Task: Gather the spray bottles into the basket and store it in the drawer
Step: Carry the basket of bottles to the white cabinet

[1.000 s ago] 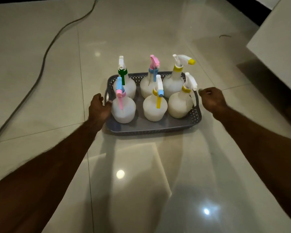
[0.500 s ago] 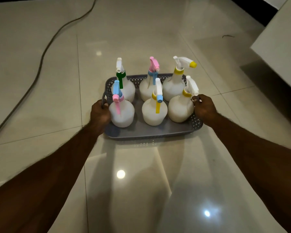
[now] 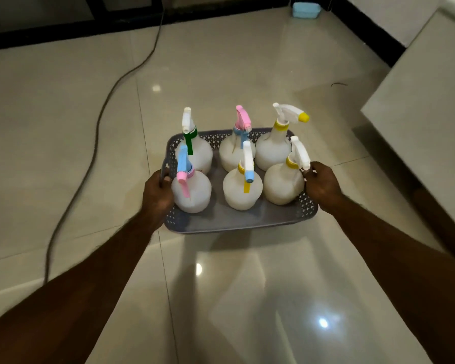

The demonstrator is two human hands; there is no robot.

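Observation:
A grey perforated basket (image 3: 237,222) holds several white round spray bottles standing upright in two rows. Their triggers are green (image 3: 195,151), pink and blue (image 3: 238,153), and yellow (image 3: 273,151) in the back row. In the front row they are blue and pink (image 3: 192,190), blue and yellow (image 3: 242,187), and white with a yellow collar (image 3: 284,183). My left hand (image 3: 158,194) grips the basket's left handle. My right hand (image 3: 322,185) grips its right rim. The basket appears lifted just above the tiled floor.
A dark cable (image 3: 100,122) snakes across the glossy floor on the left. A pale cabinet or counter edge (image 3: 418,106) juts in at the right. A small blue box (image 3: 305,9) lies by the far wall.
My right hand closed onto the basket's right rim. With both hands on it, the basket has come toward me and the view now takes in more of the far floor.

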